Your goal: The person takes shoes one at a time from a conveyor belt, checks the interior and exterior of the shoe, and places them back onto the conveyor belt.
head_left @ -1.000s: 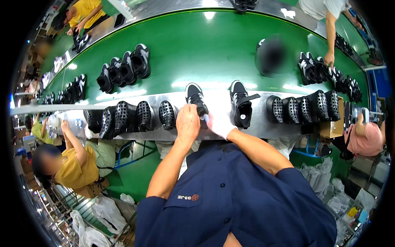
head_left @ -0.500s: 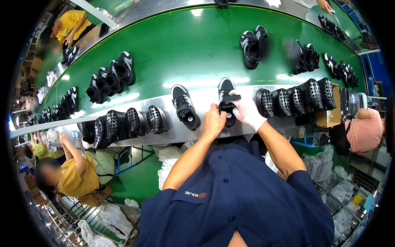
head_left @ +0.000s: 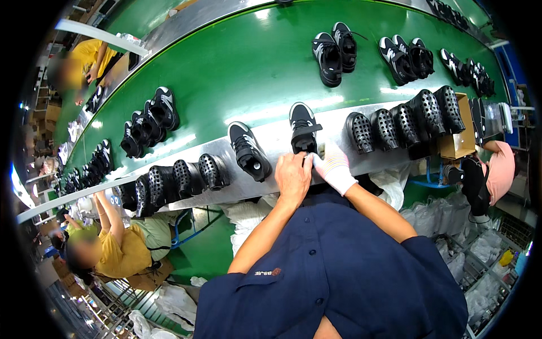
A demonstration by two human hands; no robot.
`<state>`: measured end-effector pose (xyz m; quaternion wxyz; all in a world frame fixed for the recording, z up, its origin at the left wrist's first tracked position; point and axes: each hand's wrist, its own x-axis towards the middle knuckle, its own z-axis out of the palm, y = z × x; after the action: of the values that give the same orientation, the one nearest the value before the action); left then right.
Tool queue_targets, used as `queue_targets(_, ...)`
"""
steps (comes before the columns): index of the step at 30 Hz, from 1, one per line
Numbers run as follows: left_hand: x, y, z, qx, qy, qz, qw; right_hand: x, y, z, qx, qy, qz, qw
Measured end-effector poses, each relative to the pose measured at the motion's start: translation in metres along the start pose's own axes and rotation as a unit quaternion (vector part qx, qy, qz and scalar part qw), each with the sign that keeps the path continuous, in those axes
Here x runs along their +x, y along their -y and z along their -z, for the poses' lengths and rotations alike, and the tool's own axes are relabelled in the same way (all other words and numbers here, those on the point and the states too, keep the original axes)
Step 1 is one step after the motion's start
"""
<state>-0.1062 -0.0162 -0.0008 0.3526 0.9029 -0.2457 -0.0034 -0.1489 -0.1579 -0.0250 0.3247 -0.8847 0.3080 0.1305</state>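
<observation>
A black and white sneaker [head_left: 303, 125] stands on the metal ledge [head_left: 271, 141] in front of the green conveyor belt [head_left: 248, 73]. My left hand [head_left: 293, 176], bare, and my right hand [head_left: 333, 166], in a white glove, meet at the sneaker's heel end and grip it there. A second black and white sneaker [head_left: 248, 151] lies just to the left on the ledge, untouched.
Rows of black perforated shoe lasts [head_left: 395, 121] and black perforated shoe lasts [head_left: 175, 179] stand on the ledge both sides. More sneakers ride the belt [head_left: 335, 50]. A cardboard box [head_left: 460, 135] sits at the right. A seated person in yellow [head_left: 116, 243] works lower left, another in pink [head_left: 497, 169] at the right.
Both hands have come together on the right sneaker's heel; a second ago my left hand was on the left sneaker. The sneakers on the belt have drifted left.
</observation>
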Motion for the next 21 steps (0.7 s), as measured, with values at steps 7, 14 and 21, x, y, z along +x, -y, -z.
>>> queue_targets(7,0.008,0.009,-0.040,0.033,-0.024,0.147,0.988,-0.008,0.004,-0.038,0.073,-0.029,0.050,0.996)
queue_targets(14,0.006,0.014,-0.035,0.023,0.024,0.082,0.996,0.001,-0.015,-0.042,0.145,0.013,0.061,0.987)
queue_targets(21,0.007,0.022,-0.026,-0.060,0.046,0.209,0.975,-0.002,-0.016,0.008,0.414,0.138,-0.032,0.899)
